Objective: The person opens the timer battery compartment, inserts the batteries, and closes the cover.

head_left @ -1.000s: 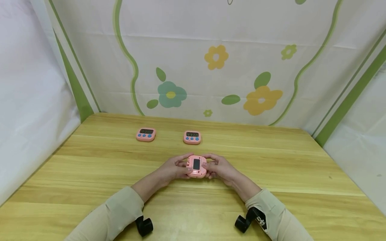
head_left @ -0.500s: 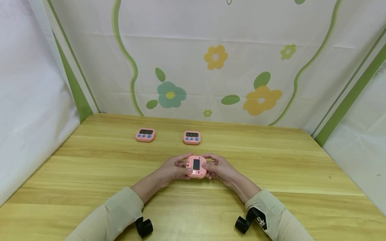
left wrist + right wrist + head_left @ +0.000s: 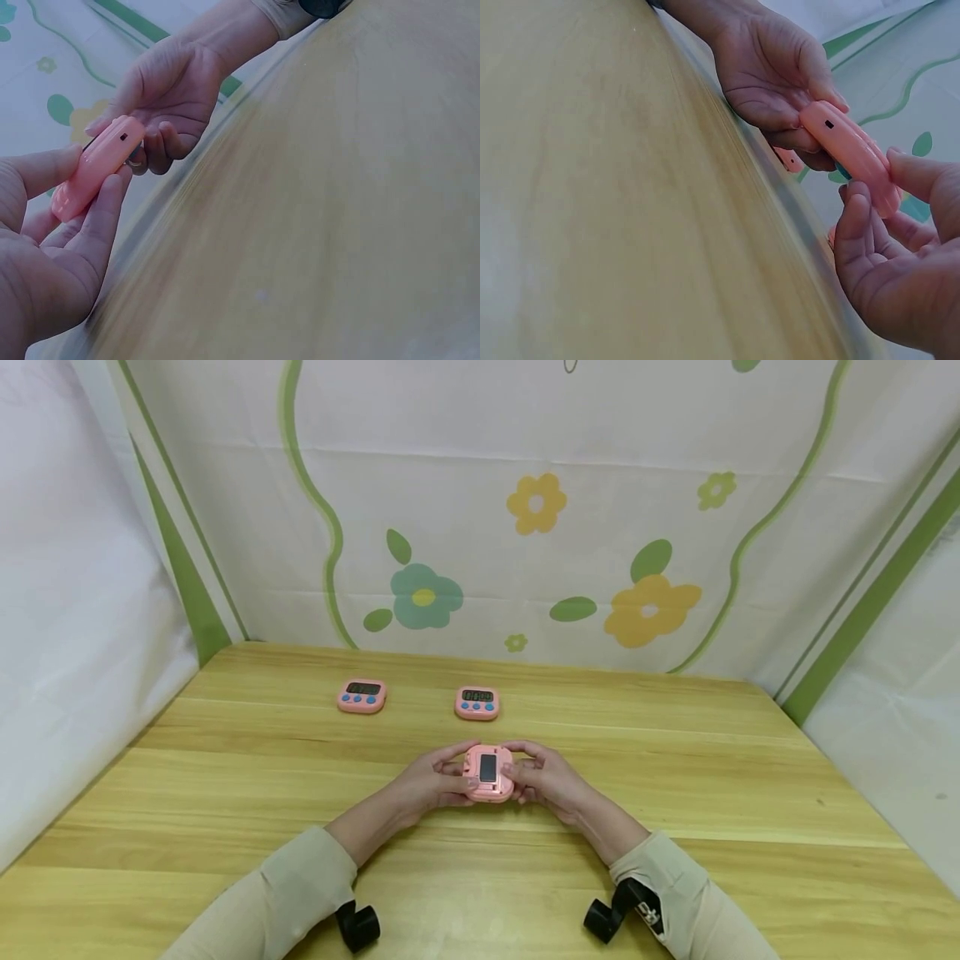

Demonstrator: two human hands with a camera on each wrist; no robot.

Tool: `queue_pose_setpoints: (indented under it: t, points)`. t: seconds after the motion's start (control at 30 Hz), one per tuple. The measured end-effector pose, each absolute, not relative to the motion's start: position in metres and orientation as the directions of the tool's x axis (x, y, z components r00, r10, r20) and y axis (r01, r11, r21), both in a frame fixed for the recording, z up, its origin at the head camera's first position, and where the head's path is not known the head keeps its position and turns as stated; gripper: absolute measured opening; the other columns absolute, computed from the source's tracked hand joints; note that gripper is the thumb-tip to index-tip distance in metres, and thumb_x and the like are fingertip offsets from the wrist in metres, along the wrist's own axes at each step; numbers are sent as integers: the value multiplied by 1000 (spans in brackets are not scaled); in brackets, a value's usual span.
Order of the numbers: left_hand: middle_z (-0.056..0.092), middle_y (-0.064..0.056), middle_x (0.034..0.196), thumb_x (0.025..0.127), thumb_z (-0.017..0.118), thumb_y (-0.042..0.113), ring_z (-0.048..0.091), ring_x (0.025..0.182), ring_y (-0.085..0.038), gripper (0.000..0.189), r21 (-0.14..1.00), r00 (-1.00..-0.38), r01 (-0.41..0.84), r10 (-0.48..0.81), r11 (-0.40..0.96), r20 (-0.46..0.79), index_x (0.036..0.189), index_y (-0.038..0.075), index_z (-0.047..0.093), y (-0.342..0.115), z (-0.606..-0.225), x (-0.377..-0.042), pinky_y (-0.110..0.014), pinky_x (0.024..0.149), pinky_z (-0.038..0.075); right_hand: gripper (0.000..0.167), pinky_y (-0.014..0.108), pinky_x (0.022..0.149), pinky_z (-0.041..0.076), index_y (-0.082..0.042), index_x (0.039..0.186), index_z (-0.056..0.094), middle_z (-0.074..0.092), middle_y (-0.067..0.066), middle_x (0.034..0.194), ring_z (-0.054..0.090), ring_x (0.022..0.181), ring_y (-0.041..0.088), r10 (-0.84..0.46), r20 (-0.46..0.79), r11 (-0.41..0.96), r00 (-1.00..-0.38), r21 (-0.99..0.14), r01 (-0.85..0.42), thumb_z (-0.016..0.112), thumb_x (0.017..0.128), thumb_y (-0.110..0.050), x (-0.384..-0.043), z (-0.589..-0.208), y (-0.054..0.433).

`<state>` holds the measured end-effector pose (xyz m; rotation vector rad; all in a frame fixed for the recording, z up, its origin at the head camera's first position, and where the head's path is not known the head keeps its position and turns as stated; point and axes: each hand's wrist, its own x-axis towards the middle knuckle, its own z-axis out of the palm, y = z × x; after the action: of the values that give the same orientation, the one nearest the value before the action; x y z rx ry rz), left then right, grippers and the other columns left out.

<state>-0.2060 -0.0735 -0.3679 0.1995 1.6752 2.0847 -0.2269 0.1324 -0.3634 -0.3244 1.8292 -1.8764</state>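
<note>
A pink digital timer [image 3: 487, 768] is between both hands, its back with a dark rectangle facing up in the head view. My left hand [image 3: 427, 783] pinches its left side, thumb on the back and fingers beneath. From the other side my right hand [image 3: 552, 785] grips it, thumb pressing near the dark rectangle. In the left wrist view the timer [image 3: 101, 166] appears edge-on, with a small dark slot in its side. Fingers of both hands largely hide its button side; a bit of blue shows under the timer [image 3: 855, 157] in the right wrist view.
Two more pink timers with blue buttons lie face up farther back on the wooden table [image 3: 675, 760]: one at left [image 3: 362, 697], one nearer the middle [image 3: 477, 703]. A white flowered curtain [image 3: 480, 552] stands behind. Black wrist cameras [image 3: 360, 928] hang below both sleeves.
</note>
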Motion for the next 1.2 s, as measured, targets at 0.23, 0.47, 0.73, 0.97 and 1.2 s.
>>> queue_pose_setpoints:
  t: [0.23, 0.47, 0.73, 0.97, 1.2]
  points:
    - [54, -20, 101, 79, 58, -4, 58, 80, -23, 62, 945, -881, -271, 442, -184, -167, 133, 6, 31, -74, -369, -207, -36, 75, 48, 49, 24, 53, 48, 3, 125, 36, 59, 7, 75, 53, 58, 13, -496, -196, 0, -846, -974, 226, 57, 83, -11, -226, -362, 132]
    - [53, -20, 103, 78, 58, -3, 58, 82, -24, 65, 942, -885, -274, 434, -196, -167, 135, 8, 29, -74, -370, -208, -36, 75, 48, 57, 28, 58, 51, 2, 124, 34, 58, 10, 85, 56, 63, 16, -552, -169, -35, -816, -974, 225, 63, 78, -13, -223, -359, 133]
    - [44, -21, 108, 79, 57, -4, 56, 84, -24, 65, 942, -884, -275, 435, -192, -170, 135, 9, 28, -74, -370, -209, -36, 77, 47, 59, 26, 57, 50, 0, 128, 34, 54, 11, 86, 55, 64, 16, -476, -178, 8, -861, -980, 198, 63, 77, -5, -222, -356, 131]
    - [38, -23, 114, 82, 53, -3, 52, 90, -24, 60, 944, -886, -265, 437, -199, -157, 135, 10, 29, -74, -369, -208, -38, 81, 45, 52, 26, 56, 48, 1, 125, 39, 53, 12, 83, 53, 63, 15, -396, -129, 42, -909, -992, 122, 60, 77, 2, -224, -356, 129]
    - [37, -22, 115, 85, 49, 0, 51, 90, -24, 55, 938, -891, -271, 426, -215, -160, 135, 12, 30, -75, -368, -209, -37, 79, 46, 43, 27, 60, 49, 5, 115, 47, 56, 13, 85, 54, 67, 16, -293, -91, 22, -952, -996, 89, 61, 74, 5, -224, -354, 127]
